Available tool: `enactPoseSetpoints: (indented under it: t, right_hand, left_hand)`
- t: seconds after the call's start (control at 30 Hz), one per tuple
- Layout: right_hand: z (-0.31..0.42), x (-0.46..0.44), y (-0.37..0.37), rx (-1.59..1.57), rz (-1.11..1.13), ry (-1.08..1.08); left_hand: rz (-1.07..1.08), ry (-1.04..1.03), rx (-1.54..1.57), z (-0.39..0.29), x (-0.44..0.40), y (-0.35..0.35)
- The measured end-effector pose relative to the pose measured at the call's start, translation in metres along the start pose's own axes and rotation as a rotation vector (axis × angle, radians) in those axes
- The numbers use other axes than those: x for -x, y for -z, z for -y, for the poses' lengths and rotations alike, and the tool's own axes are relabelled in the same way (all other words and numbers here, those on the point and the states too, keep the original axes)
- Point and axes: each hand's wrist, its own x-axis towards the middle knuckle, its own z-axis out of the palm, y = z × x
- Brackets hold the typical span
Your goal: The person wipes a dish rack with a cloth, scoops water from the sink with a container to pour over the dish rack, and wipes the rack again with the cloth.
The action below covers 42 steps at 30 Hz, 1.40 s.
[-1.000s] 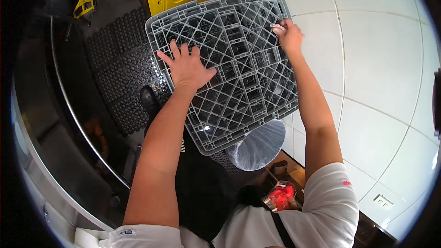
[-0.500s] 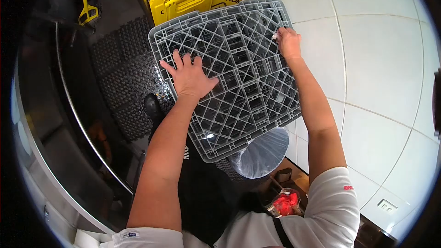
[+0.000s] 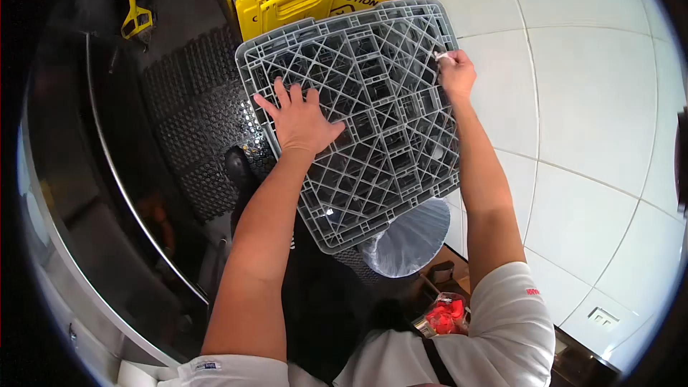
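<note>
Grey lattice crate [image 3: 373, 111] in front of me, just beside the tiled wall [image 3: 580, 100], between the yellow caution signs [image 3: 297, 1] and the lined bin [image 3: 412, 244]. My left hand [image 3: 299, 123] is spread on its near left part; my right hand [image 3: 459, 80] pinches a whitish wad [image 3: 446, 59], maybe a cloth, at the right edge. Step looks like wiping the lattice. Next stroke calls for a firm pinch, left palm steadying the crate.

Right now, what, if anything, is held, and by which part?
The right hand pinches a small white wad; which part is unclear. The left hand holds nothing.
</note>
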Motion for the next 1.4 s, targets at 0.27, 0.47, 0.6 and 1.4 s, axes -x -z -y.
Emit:
enactPoseSetpoints:
  t: [0.27,0.47,0.6,1.4]
  right_hand:
    - [0.038,-0.023,-0.021,0.143,0.267,0.134]
    - [0.040,-0.005,-0.042,0.210,0.003,0.105]
    - [0.023,-0.002,-0.052,0.165,-0.077,0.059]
    - [0.108,0.049,-0.088,-0.047,0.081,0.434]
  left_hand:
    - [0.029,0.000,0.015,0.002,-0.003,0.005]
    - [0.012,-0.014,0.031,0.004,-0.005,0.000]
    - [0.007,-0.021,0.046,0.005,-0.005,0.002]
    - [0.007,0.001,0.005,0.000,-0.005,0.002]
